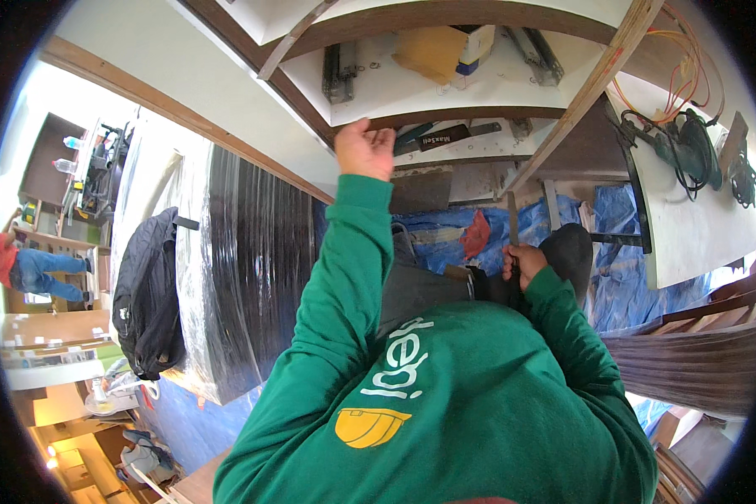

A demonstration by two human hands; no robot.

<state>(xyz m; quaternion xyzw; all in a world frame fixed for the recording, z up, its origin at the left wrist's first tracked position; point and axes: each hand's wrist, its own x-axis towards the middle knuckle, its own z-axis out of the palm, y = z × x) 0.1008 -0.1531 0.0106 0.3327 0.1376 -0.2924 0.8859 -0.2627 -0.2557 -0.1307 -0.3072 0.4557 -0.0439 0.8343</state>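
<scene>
1. Left hand (365, 151): raised to the left end of the brown edge (479, 112) of the cabinet (412, 98); fingers partly curled, firmness of hold cannot be told.
2. Right hand (525, 264): wrapped round the near end of a long flat tool (513, 217), pointing toward the cabinet.
3. Handling, advised: brace the edge; fingers clear of the tool's line; strokes even.

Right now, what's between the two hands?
Head view: from left hand to right hand, a dark panel, then blue sheeting with a red scrap.
</scene>
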